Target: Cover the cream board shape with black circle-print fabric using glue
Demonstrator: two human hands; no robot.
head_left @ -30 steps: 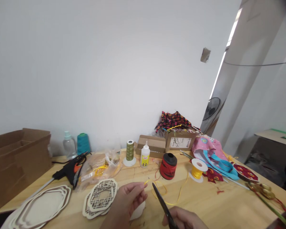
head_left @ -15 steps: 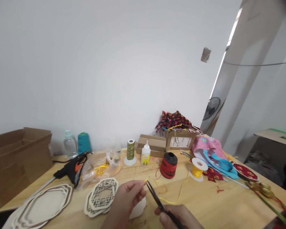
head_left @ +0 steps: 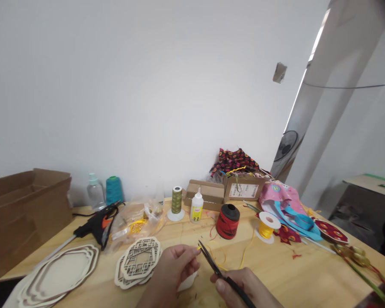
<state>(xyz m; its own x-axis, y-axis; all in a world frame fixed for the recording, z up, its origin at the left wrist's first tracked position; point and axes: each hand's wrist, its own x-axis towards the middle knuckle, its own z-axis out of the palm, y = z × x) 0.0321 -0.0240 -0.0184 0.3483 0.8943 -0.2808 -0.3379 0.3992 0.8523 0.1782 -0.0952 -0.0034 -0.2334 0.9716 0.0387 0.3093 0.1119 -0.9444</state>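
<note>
Between thumb and forefinger, my left hand [head_left: 176,267] pinches the end of a thin yellow cord [head_left: 243,256]. My right hand [head_left: 244,288] is wrapped round the black handles of a pair of scissors [head_left: 213,264]. The blade tips lie right beside my left fingertips, at the pinched cord end; whether they touch the cord I cannot tell. Loose cord curves over the table behind the scissors, up to the yellow spool [head_left: 268,226]. A pale flat piece [head_left: 188,281] lies partly hidden under my left hand.
Left are lattice wooden frames [head_left: 140,259], plain wooden plates [head_left: 62,273], a glue gun [head_left: 94,226] and a cardboard box [head_left: 28,218]. Behind stand a glue bottle [head_left: 196,207], red thread spool [head_left: 227,222] and green thread spool [head_left: 177,201]. Pink cloth [head_left: 277,194] lies at right.
The view has shifted slightly. Both hands stay close together, the scissor tips still at the left fingertips. Less yellow cord shows beside the right hand.
</note>
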